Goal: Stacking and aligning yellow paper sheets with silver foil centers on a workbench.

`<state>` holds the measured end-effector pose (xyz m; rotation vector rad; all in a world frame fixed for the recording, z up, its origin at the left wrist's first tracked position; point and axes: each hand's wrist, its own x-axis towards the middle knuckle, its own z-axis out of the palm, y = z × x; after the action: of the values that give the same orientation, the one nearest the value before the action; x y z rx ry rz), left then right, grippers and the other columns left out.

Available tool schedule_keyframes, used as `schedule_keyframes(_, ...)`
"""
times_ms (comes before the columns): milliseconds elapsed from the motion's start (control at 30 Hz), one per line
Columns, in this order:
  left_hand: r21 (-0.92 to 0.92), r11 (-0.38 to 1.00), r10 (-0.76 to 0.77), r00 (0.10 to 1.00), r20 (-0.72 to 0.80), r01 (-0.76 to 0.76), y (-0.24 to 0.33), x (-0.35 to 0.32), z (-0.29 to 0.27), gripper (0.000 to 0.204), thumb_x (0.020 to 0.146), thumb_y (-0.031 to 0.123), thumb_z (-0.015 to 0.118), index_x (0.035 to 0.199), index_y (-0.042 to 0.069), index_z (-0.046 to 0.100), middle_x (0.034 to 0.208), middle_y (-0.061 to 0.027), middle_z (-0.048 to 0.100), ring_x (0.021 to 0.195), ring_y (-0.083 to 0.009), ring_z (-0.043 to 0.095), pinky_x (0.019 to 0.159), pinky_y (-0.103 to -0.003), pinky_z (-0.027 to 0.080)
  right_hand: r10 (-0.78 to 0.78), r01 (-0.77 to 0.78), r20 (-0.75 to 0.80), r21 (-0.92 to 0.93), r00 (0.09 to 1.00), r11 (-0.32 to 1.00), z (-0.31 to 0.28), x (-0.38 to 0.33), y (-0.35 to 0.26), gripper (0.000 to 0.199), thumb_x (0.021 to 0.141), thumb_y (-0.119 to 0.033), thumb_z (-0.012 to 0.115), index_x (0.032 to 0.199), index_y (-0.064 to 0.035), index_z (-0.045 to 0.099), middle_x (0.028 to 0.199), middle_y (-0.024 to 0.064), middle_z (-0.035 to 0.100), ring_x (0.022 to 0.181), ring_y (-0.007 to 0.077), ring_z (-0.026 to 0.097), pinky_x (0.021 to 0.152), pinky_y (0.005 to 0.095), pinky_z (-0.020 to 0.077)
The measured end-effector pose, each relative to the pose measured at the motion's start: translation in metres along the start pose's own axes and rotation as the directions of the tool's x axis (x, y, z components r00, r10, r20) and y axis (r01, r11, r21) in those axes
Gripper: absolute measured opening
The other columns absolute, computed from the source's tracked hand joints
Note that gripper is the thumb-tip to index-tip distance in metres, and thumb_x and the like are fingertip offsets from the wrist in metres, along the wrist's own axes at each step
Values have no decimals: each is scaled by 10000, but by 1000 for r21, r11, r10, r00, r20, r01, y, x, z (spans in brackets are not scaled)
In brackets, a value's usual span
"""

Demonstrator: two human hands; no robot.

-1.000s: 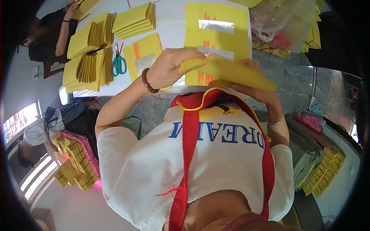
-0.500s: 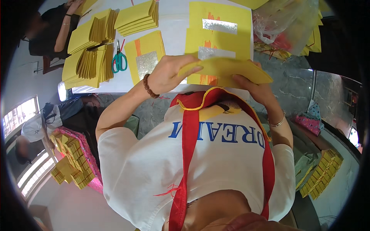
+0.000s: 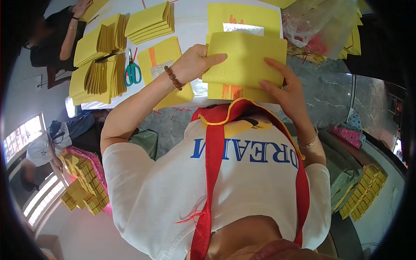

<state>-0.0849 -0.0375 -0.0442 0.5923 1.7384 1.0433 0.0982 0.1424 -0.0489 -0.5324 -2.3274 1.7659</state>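
Observation:
A folded sheet of yellow paper is tilted up in front of me, over the near edge of the white table. My left hand grips its left side, thumb on the face and the other fingers hidden behind. At the right edge, my right hand holds it with a fingertip and the thumb on the face; its remaining fingers are partly hidden. Behind and below the folded paper lie yellow sheets with orange marks and a silver foil patch. Beside my left forearm rests another such pile of sheets.
Teal-handled scissors lie near stacks of folded yellow paper on the left. At right is a clear plastic bag. A co-worker's arm shows at upper left. Bundled yellow stacks stand low on both sides.
The folded paper has turned from nearly edge-on to showing its broad face. My left hand has moved slightly lower in grip, and the right hand has shifted to the paper's right edge.

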Motion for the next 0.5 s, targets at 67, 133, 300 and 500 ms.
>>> schedule_keyframes(67,5,1000,-17,1000,18,17,-1,3,-4,321,881,305,565,934,-1,645,651,-10,589,548,-53,519,460,-217,411,29,-26,76,-48,997,999,-4,2,-2,471,779,-101,667,1225,-40,528,1139,95,565,981,134,548,835,268,449)
schedule_keyframes(133,11,999,-33,999,34,32,-2,6,-5,302,876,299,572,917,8,645,630,2,572,531,-42,503,437,-206,396,82,-81,55,-21,995,997,-4,5,1,447,770,-130,675,1188,-26,555,1117,114,589,978,153,564,841,272,448)
schedule_keyframes(300,-222,975,-21,994,-103,-2,-3,3,1,407,850,311,617,1147,45,531,637,48,547,512,-18,449,448,-177,342,163,-164,46,14,985,986,-4,12,3,429,764,-169,680,1152,-12,585,1080,136,623,958,164,584,840,270,451)
schedule_keyframes(500,-129,980,122,973,-198,-149,-12,-8,3,577,846,133,608,1313,29,285,665,-10,573,524,-37,475,459,-207,338,111,-112,53,14,992,994,-3,12,10,433,789,-122,662,1195,-13,558,1069,87,614,913,108,562,808,239,454)
